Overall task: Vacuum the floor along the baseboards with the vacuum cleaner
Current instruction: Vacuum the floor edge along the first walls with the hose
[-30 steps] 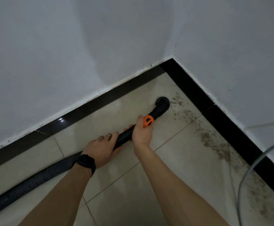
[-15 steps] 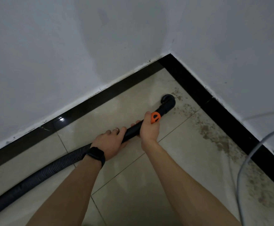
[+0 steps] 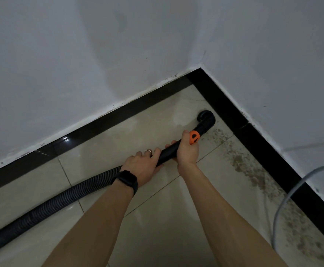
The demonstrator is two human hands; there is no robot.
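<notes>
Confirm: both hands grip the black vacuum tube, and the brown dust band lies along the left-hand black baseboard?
No: the head view shows the brown dust band along the right-hand black baseboard; left hand and right hand do grip the black vacuum tube.

White walls (image 3: 80,64), black baseboard (image 3: 99,124), beige tile floor (image 3: 157,228) (dirt (image 3: 240,160) along right edge).

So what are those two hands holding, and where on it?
Both grip the vacuum's black tube. The left hand holds it ahead of the ribbed hose; the right hand holds it farther forward, behind the orange tab near the nozzle.
</notes>
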